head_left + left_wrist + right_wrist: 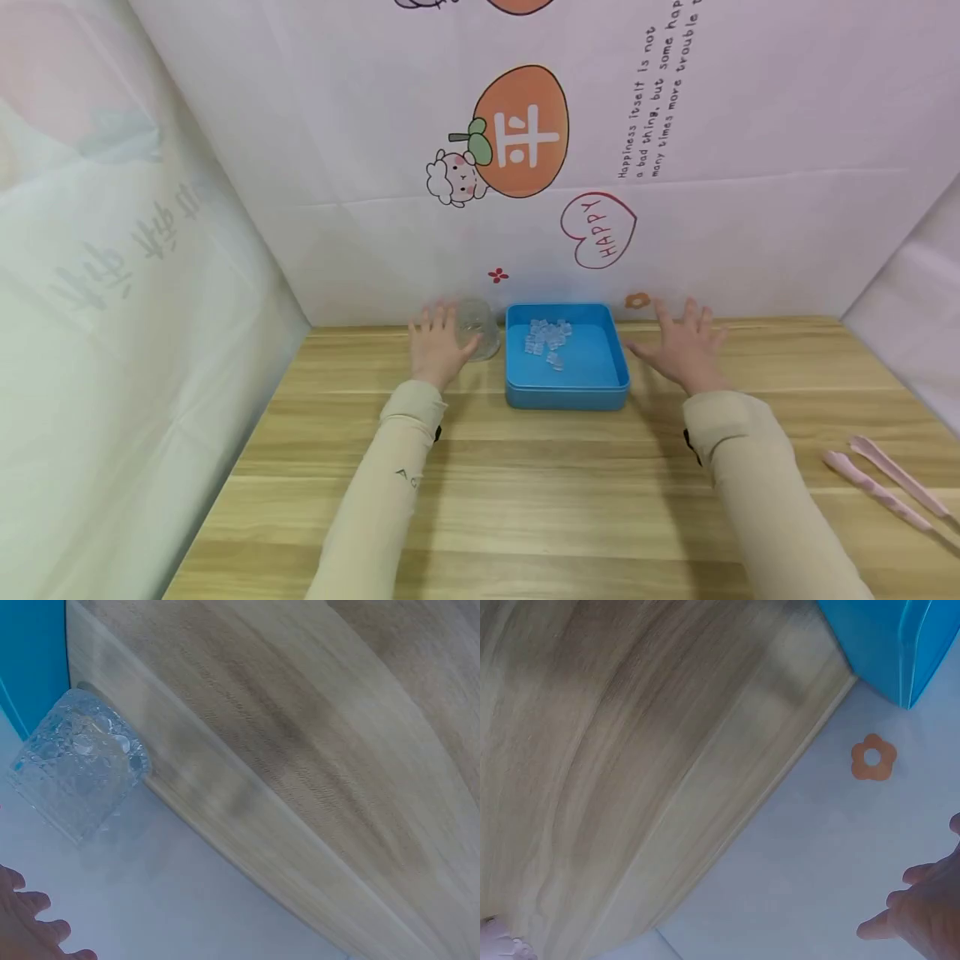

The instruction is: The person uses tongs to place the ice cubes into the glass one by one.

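A blue tray with several small clear cubes in its left part stands at the table's back edge. To its left is a clear textured glass, upright in the head view and partly behind my left hand. That hand has its fingers spread and holds nothing; the left wrist view shows the glass apart from the fingertips. My right hand, fingers also spread and holding nothing, hovers right of the tray. In the right wrist view the tray's corner is at the top.
Two pink long-handled utensils lie at the table's right side. A white printed cloth rises behind the wooden table, and more white cloth hangs at the left.
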Available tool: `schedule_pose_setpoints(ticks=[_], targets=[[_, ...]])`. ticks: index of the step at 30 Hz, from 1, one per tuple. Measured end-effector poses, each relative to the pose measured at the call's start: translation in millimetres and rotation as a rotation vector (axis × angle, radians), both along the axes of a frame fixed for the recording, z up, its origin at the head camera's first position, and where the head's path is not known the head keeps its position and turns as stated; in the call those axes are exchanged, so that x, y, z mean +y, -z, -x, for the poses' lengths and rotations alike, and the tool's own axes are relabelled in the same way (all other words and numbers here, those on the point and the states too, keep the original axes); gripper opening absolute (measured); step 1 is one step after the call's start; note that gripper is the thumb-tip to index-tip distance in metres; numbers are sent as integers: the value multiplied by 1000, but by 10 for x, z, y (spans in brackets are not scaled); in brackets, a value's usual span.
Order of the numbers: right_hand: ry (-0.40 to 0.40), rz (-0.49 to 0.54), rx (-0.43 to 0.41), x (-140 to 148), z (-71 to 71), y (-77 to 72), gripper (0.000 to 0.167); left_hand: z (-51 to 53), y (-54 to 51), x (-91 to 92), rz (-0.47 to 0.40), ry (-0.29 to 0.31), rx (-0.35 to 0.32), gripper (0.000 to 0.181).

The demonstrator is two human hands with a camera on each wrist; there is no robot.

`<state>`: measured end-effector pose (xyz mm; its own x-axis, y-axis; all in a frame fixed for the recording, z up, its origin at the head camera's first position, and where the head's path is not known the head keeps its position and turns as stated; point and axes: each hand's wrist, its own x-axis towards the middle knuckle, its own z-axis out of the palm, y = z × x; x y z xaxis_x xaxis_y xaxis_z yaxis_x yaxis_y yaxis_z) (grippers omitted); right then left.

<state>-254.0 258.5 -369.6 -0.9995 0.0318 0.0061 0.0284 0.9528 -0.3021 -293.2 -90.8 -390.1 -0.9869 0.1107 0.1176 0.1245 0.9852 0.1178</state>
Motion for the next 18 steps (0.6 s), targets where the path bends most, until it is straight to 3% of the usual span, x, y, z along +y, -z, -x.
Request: schedule_pose_setpoints(ticks=[8,18], targets=[[-11,-83,42,331,-89,76,89,14,116,-174,-56,-11,-16,82],[-59,-85,0,1083,-419,221,100,77,186,-275,-63,-31,-60,91]])
